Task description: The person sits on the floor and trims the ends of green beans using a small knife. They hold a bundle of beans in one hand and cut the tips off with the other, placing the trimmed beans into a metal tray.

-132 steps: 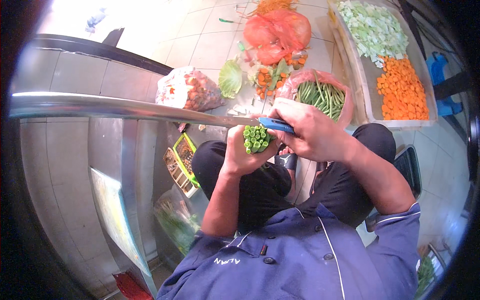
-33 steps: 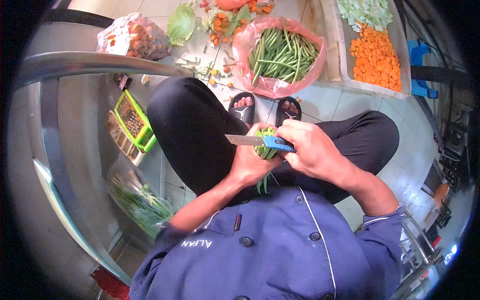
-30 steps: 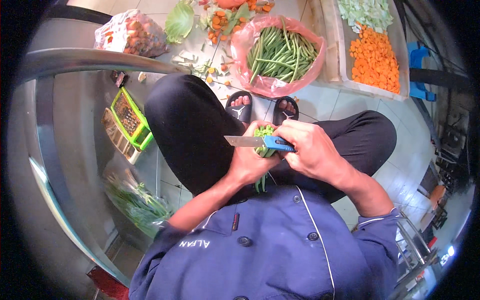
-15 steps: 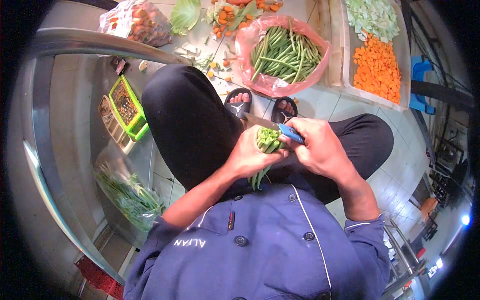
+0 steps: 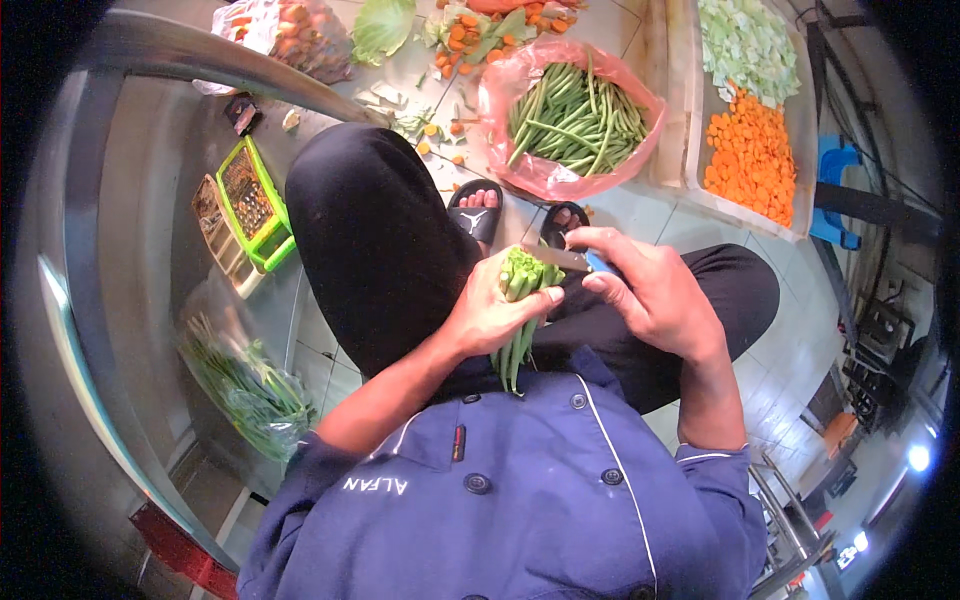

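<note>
A bundle of green beans is wrapped in the fingers of my left hand, its ends level at the top and its tails hanging down toward my lap. My right hand grips a small knife by its blue handle. The knife's blade lies against the top ends of the bundle. Beyond my feet, a pink plastic bag stands wide with many loose green beans inside.
At the right, a pale tray holds sliced carrots and chopped cabbage. Carrot pieces and scraps litter the tiles at the back. On the left are a green grater box, bagged spring onions and a metal rail.
The knife has swung from above the bundle down onto its cut ends. My right hand has turned, and its fingers sit differently round the handle. The bean tails hang lower.
</note>
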### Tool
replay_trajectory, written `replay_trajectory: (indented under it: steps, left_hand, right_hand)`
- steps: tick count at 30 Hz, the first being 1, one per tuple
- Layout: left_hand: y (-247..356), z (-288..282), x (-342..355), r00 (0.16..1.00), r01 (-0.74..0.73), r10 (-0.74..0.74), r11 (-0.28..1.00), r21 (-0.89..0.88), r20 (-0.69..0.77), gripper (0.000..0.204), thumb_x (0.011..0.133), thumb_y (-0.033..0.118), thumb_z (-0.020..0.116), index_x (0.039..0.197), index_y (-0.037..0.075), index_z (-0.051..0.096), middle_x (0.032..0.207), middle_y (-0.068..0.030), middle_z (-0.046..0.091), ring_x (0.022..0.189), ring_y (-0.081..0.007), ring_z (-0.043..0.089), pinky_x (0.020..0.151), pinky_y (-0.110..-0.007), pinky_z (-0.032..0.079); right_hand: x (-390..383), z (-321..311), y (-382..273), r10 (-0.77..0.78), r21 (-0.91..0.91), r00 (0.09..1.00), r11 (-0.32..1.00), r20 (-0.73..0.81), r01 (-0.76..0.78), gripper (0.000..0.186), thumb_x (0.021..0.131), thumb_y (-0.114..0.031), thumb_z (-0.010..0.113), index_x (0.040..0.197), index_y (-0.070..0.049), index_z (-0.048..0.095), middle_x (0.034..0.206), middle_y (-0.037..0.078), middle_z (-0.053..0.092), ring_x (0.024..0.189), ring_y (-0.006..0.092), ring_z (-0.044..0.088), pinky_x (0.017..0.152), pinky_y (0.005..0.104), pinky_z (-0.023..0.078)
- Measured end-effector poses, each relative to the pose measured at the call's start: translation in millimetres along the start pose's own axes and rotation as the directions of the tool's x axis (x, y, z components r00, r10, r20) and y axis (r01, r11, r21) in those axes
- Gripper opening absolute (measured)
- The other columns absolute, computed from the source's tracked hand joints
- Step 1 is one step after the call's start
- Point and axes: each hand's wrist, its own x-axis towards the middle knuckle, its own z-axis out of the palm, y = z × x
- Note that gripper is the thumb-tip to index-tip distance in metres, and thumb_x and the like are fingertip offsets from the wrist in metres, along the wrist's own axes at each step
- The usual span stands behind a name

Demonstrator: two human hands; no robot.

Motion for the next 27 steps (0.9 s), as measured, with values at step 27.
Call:
replay_trajectory:
  steps: [27]
  left_hand:
    - [39.9, -20.3, -25.8, 0.949, -0.301, 0.313, 0.887, -0.350, -0.021, 0.035, 0.085, 0.006, 0.073, 0.113, 0.000, 0.054, 0.085, -0.0068, 0.064, 0.068, -0.0157, 0.063, 0.063, -0.031, 0.054]
  right_hand:
    - [28.0, 32.3, 71.7, 0.370, 0.258, 0.929, 0.898, 0.002, -0.358, 0.040, 0.101, -0.036, 0.059, 0.100, 0.003, 0.060, 0.081, 0.020, 0.063, 0.079, 0.0263, 0.063, 0.076, 0.0394, 0.048]
